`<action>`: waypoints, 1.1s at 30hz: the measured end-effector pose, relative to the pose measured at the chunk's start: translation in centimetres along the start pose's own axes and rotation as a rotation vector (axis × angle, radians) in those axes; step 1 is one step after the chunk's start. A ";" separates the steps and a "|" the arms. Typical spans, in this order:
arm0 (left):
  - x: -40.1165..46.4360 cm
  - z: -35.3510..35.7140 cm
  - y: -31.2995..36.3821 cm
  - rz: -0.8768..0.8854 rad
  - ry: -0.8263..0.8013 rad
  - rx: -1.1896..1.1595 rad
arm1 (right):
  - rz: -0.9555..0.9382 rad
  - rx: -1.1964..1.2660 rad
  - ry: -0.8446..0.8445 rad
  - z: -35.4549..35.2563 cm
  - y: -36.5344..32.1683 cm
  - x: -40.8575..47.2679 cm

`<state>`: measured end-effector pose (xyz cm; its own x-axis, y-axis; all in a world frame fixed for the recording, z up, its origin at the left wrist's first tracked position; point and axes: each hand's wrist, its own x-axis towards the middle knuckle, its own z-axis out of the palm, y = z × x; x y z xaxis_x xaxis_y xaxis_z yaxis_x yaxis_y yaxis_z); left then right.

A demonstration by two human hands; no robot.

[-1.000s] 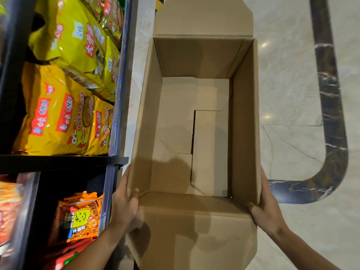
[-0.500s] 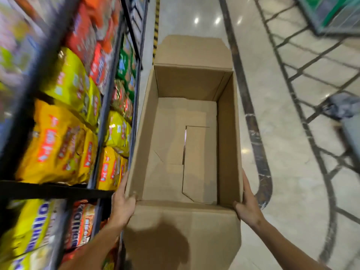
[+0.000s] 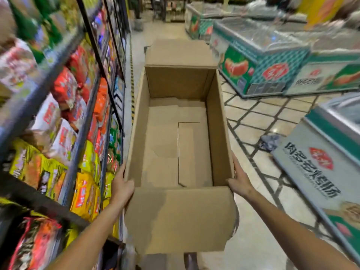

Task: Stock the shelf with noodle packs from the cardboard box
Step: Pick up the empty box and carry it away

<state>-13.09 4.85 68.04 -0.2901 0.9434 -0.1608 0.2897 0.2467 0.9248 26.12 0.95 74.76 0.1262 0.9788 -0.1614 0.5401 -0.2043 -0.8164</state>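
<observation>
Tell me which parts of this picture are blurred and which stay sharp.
Head view: the stocked shelf at left and the green chest freezers at right smear with motion blur; the empty brown cardboard box and both hands gripping it, left, right, stay fairly sharp.

Chest freezers stand at two o'clock; a crumpled grey bag lies on the tiled floor at three.
</observation>
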 end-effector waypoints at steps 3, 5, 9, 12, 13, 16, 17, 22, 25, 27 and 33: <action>-0.9 0.8 4.8 0.067 -0.001 -0.012 | -0.055 -0.010 0.061 -3.0 -1.2 -0.2; -0.9 1.4 7.1 0.098 0.003 0.007 | -0.072 0.002 0.087 -5.0 -1.5 -0.2; -0.3 4.1 10.9 0.126 -0.040 0.000 | -0.094 0.039 0.111 -9.0 -1.8 0.8; -0.3 6.8 14.2 0.166 -0.036 0.036 | -0.069 0.044 0.139 -12.2 -0.9 2.5; -0.1 7.9 15.1 0.181 -0.032 0.054 | -0.070 0.050 0.136 -13.2 -0.4 3.2; 1.4 11.2 17.1 0.220 -0.050 0.030 | -0.107 0.100 0.134 -16.1 0.6 5.5; 1.9 12.3 17.9 0.211 -0.054 0.013 | -0.115 0.099 0.139 -17.2 0.9 6.4; 4.3 18.0 20.8 0.212 -0.041 0.004 | -0.121 0.089 0.152 -21.7 2.1 11.0; 6.8 20.9 22.1 0.201 -0.040 0.006 | -0.115 0.091 0.156 -23.6 2.5 14.7; 9.2 22.8 23.3 0.199 -0.036 0.012 | -0.106 0.100 0.154 -24.6 2.8 17.9; 20.1 28.7 26.4 0.238 -0.061 0.017 | -0.058 0.101 0.159 -26.6 2.2 28.8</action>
<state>14.94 36.68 79.33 -0.1564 0.9869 0.0402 0.3585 0.0188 0.9333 53.08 28.29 83.10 0.2315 0.9724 -0.0289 0.4651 -0.1367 -0.8747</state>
